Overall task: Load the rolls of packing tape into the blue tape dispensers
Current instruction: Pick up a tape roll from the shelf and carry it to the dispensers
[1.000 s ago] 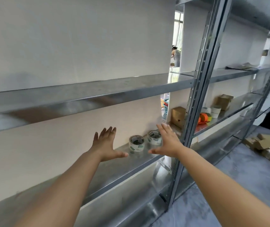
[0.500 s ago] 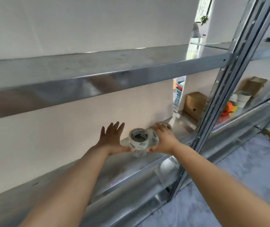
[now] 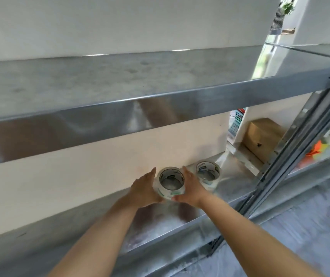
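Two rolls of clear packing tape with green-printed cores lie flat on a metal shelf (image 3: pixel 156 226). The nearer roll (image 3: pixel 171 183) sits between my palms: my left hand (image 3: pixel 145 189) presses its left side, and my right hand (image 3: pixel 190 188) presses its right side. The second roll (image 3: pixel 208 172) rests just beyond my right hand, untouched. No blue tape dispenser is in view.
An upper metal shelf (image 3: pixel 160 104) juts out above my hands. A slotted steel upright (image 3: pixel 300 150) stands at the right. Behind it are a cardboard box (image 3: pixel 262 136), an orange object (image 3: pixel 316 149) and a blue basket (image 3: pixel 236 122). Grey floor lies at the lower right.
I have stepped closer to the shelf. Both hands, spread apart one second ago, have closed in on the nearer tape roll and now clasp it from both sides.
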Tool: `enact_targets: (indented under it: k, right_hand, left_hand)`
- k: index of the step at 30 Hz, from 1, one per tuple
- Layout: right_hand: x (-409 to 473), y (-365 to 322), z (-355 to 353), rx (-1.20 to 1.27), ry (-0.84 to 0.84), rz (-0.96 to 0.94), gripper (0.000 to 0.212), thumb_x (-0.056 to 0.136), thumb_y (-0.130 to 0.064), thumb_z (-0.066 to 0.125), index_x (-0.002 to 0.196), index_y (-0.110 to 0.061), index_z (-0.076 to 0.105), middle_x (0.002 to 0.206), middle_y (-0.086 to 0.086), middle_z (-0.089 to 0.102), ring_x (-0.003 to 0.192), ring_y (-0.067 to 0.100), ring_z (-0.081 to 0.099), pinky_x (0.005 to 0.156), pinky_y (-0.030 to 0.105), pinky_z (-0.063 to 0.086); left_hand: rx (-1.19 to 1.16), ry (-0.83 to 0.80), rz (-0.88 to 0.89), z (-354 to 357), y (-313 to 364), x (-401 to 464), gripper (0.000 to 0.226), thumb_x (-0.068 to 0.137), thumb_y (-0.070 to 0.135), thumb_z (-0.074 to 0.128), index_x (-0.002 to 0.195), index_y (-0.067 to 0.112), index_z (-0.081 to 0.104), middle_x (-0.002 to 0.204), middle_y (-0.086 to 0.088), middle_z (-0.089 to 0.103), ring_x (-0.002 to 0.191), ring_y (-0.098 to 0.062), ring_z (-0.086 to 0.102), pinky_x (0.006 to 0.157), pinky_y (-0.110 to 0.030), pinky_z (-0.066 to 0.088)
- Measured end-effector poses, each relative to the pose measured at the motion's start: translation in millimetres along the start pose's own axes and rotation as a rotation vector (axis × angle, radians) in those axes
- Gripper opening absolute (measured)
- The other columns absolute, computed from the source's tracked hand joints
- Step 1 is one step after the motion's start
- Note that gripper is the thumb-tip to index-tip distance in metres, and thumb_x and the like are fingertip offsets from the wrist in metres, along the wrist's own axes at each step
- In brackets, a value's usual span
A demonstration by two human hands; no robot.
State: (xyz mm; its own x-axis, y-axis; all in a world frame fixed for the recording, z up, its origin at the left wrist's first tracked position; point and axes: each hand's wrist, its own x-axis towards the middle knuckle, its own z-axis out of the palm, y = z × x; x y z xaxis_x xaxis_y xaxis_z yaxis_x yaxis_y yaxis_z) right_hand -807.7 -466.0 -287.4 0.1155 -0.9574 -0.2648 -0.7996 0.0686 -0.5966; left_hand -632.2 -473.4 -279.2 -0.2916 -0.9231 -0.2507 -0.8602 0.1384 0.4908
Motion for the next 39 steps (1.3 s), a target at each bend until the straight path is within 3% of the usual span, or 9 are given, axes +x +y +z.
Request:
enact_targets:
  k: [3,9,15,21,26,30,34,37,39]
  right_hand:
    - [8.0,9.7,5.2,-0.013,-0.032,-0.017,0.113,0.071,-0.027,0.076,0.147,-0.013,-0.007,0.158,0.008,-0.003,0.146,0.022,0.001,0.116,0.03,0.013]
    - [18.5,21.2,11.7,-0.002,-0.036,-0.062,0.117,0.066,-0.032,0.078,0.147,-0.012,-0.005,0.154,0.007,0.011,0.143,0.024,0.013,0.115,0.031,0.017]
    - [29.0,26.5,21.5,0.073,0.083,-0.069,0.12,0.039,-0.069,0.074,0.135,-0.016,0.028,0.13,0.001,0.048,0.121,0.02,0.048,0.101,0.037,0.045]
    - [23.7,-8.8,3.8,0.013,0.146,-0.286,0.091,0.044,-0.052,0.082,0.121,-0.02,0.046,0.117,-0.001,0.055,0.107,0.017,0.052,0.093,0.033,0.045]
    - [19.7,-66.2,7.5,0.007,0.066,-0.433,0.088,0.04,-0.048,0.078,0.119,-0.018,0.049,0.114,-0.002,0.055,0.11,0.019,0.051,0.089,0.027,0.045]
    - [3.7,-122.6,29.6,0.062,-0.023,-0.578,0.088,0.041,-0.043,0.08,0.12,-0.021,0.049,0.116,-0.004,0.057,0.111,0.018,0.051,0.091,0.032,0.048]
    - [-20.8,-183.4,63.1,0.125,-0.152,-0.733,0.084,0.042,-0.033,0.085,0.119,-0.019,0.054,0.116,-0.005,0.061,0.107,0.01,0.056,0.086,0.02,0.047]
    - [-45.1,-227.7,92.7,0.147,-0.23,-0.83,0.082,0.039,-0.033,0.084,0.116,-0.022,0.056,0.114,-0.006,0.063,0.104,0.007,0.059,0.088,0.027,0.051]
    - [-61.4,-252.8,111.4,0.158,-0.282,-0.88,0.08,0.043,-0.026,0.087,0.116,-0.02,0.055,0.113,-0.006,0.061,0.103,0.007,0.058,0.087,0.024,0.049]
  left_hand:
    - [-0.127,-0.018,-0.012,5.9,0.0,4.9,0.111,0.069,0.025,0.08,0.149,0.01,0.004,0.154,-0.01,0.026,0.137,-0.026,0.034,0.109,-0.03,0.031]
    - [-0.316,0.021,0.036,21.8,-2.9,16.1,0.105,0.056,0.018,0.086,0.141,0.014,0.025,0.134,-0.003,0.052,0.121,-0.021,0.05,0.102,-0.038,0.042]
    - [-0.424,0.185,0.023,28.1,-0.8,14.9,0.085,0.052,0.024,0.087,0.125,0.017,0.045,0.124,-0.002,0.059,0.113,-0.022,0.057,0.096,-0.04,0.048]
    - [-0.417,0.279,0.0,-1.8,-1.7,-9.2,0.08,0.056,0.018,0.087,0.124,0.014,0.045,0.12,0.001,0.058,0.108,-0.015,0.055,0.087,-0.024,0.041]
    - [-0.451,0.389,-0.087,-40.7,-21.0,-58.6,0.079,0.057,0.014,0.086,0.125,0.012,0.044,0.123,-0.002,0.058,0.115,-0.018,0.054,0.092,-0.027,0.043]
    - [-0.479,0.497,-0.192,-65.5,-45.0,-117.8,0.08,0.058,0.013,0.086,0.126,0.014,0.043,0.126,-0.002,0.055,0.118,-0.017,0.051,0.097,-0.031,0.043]
    - [-0.452,0.642,-0.318,-81.1,-72.7,-186.9,0.08,0.057,0.013,0.087,0.125,0.012,0.045,0.125,-0.005,0.057,0.117,-0.02,0.054,0.096,-0.032,0.045]
    - [-0.421,0.719,-0.398,-89.3,-94.3,-239.6,0.082,0.055,0.017,0.086,0.125,0.011,0.045,0.125,-0.008,0.058,0.117,-0.023,0.055,0.095,-0.033,0.047]
    - [-0.379,0.749,-0.443,-93.3,-107.4,-270.6,0.082,0.056,0.02,0.086,0.127,0.011,0.045,0.126,-0.007,0.057,0.117,-0.023,0.055,0.094,-0.032,0.047]
